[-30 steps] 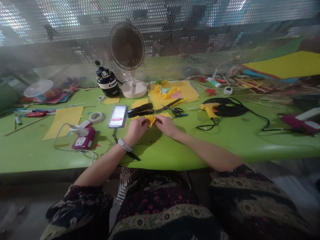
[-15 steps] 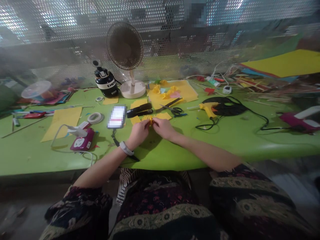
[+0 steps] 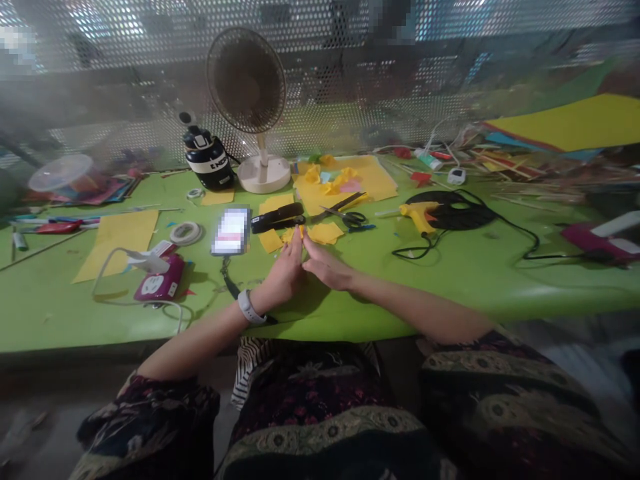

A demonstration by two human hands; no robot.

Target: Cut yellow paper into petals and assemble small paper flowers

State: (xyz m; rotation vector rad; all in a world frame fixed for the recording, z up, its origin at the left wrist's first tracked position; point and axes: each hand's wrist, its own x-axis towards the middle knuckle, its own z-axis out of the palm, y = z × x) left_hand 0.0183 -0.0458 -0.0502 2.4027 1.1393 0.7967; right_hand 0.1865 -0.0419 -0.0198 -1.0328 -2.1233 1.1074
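Observation:
My left hand (image 3: 285, 272), with a pale watch at its wrist, and my right hand (image 3: 327, 265) meet above the near part of the table. Their straightened fingers press together from both sides on a small yellow paper piece (image 3: 301, 230), mostly hidden between the fingertips. Yellow paper squares (image 3: 326, 233) lie just beyond the fingers. Behind them is a black stapler (image 3: 277, 218). Dark-handled scissors (image 3: 353, 219) lie to the right of it. Farther back, yellow folded paper shapes (image 3: 345, 177) rest on a yellow sheet (image 3: 377, 180).
To the left are a phone (image 3: 231, 231), a tape roll (image 3: 186, 233) and a purple power socket (image 3: 163, 279) with a white cable. A bottle (image 3: 209, 163) and a fan (image 3: 263, 173) stand behind. A yellow glue gun (image 3: 420, 217) with a black cord lies right.
My fingers have gone from pinching the yellow paper with bent fingertips to stretched out and pressed together around it. The view has shifted slightly.

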